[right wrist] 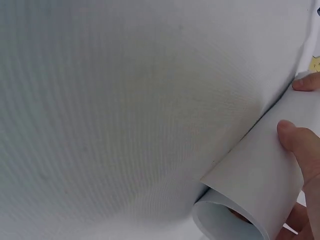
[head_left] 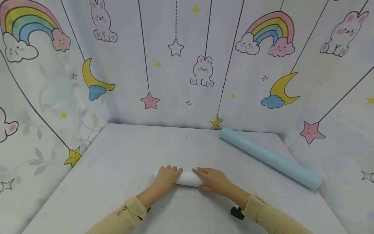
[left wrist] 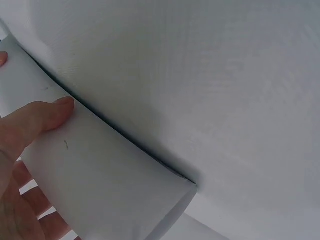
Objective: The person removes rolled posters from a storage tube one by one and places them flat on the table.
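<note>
Gripping a white roll [head_left: 188, 178] in the lower middle of the head view, the left hand [head_left: 168, 178] and right hand [head_left: 214, 180] each curl round it, thumb on one side and fingers on the other (its hollow end shows at the bottom of the right wrist view). Around it spreads a white table [head_left: 117, 152]. A pale blue roll [head_left: 271, 157] slants across the right of the head view.
</note>
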`<state>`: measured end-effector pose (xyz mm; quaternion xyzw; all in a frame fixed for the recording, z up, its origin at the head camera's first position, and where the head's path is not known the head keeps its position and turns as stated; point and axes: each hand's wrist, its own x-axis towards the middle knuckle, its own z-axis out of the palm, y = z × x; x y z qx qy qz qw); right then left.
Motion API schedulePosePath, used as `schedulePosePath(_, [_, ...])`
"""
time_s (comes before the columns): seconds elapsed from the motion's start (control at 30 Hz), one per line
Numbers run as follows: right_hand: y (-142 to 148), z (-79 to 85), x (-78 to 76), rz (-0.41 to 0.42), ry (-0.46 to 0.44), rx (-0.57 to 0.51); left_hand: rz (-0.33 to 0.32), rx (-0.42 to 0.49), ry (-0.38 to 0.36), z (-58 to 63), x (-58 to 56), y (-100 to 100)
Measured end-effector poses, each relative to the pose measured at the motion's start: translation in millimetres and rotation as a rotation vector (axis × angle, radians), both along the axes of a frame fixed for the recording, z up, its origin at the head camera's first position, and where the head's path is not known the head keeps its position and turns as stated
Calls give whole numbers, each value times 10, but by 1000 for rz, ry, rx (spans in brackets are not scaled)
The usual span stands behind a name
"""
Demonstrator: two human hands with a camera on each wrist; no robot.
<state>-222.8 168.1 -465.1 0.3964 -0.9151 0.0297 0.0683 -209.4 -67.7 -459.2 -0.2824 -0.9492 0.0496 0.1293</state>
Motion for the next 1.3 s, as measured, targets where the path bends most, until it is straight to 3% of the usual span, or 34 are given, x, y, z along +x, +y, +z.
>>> schedulePosePath(0.47, [-13, -13, 21, -4, 2, -11, 28, -55, -28, -4, -9, 30])
schedulePosePath(1.0, [-29, -28, 21, -34, -12, 8, 24, -12, 5, -45, -15, 42])
schedulePosePath(1.3, [-23, -7, -2, -14, -16, 2, 40, -15, -83, 15, -1, 53])
